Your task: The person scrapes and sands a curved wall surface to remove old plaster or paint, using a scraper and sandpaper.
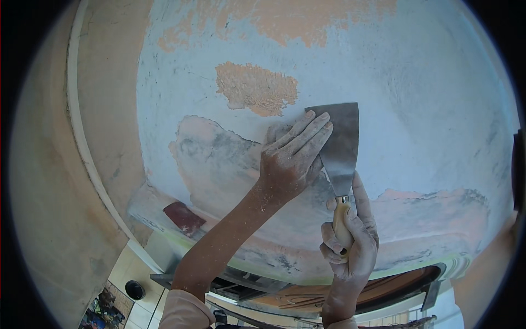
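My right hand [356,236] is closed around the pale handle of a putty knife [342,148], whose wide metal blade points up. Fingers stretched out, my left hand [290,156] lies flat across the blade's left edge. A grey patch shows beside and beneath this hand, and I cannot make out what it is. Whitish dust coats both hands. Behind them is a pale blue painted surface [383,82] with a rough peach bare patch [257,88] just above my left hand. Lower down, it has a smeared grey and pink area [219,159].
A dark red sheet, perhaps sandpaper [184,217], lies at the surface's lower left, near my left forearm. A long white strip [87,148] curves down the left side. Below are a black bucket [135,289] on the tiled floor and a dark-rimmed brown object [405,288].
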### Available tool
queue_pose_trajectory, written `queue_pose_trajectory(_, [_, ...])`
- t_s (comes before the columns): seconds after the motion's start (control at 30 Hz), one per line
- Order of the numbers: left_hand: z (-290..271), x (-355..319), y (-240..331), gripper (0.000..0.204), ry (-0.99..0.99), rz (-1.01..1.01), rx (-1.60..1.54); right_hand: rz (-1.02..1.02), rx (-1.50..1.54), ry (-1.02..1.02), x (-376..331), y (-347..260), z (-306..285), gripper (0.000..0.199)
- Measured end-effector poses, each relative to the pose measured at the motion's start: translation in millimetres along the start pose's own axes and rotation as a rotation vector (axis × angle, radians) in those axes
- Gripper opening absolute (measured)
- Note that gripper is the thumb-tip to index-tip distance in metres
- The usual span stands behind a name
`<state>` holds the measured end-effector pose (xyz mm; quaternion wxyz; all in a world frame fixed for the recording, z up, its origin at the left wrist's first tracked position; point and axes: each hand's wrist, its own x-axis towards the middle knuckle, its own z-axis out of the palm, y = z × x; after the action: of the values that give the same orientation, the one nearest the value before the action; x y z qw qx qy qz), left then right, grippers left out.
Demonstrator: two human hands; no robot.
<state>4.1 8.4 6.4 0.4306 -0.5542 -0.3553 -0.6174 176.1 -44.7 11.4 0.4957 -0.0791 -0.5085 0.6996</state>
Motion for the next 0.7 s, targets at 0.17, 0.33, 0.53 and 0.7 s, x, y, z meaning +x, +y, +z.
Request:
queue_pose_trajectory(0.17, [3,-2,0,0.04,-0.028,-0.006,-0.029,0.006,0.026,0.001,-1,-1,-2,0.053])
queue_pose_trajectory(0.33, [2,-5,6,0.041,-0.056,-0.012,-0.017,-0.01,0.027,-0.005,-4,-2,-5,0.053])
queue_pose_trajectory(0.53, [2,0,0,0.042,0.002,-0.016,-0.046,-0.013,0.005,0.013,-4,0,-2,0.053])
queue_pose_trajectory(0.7, [3,1,0,0.044,-0.005,-0.013,-0.041,-0.012,-0.019,0.041,-3,-3,5,0.053])
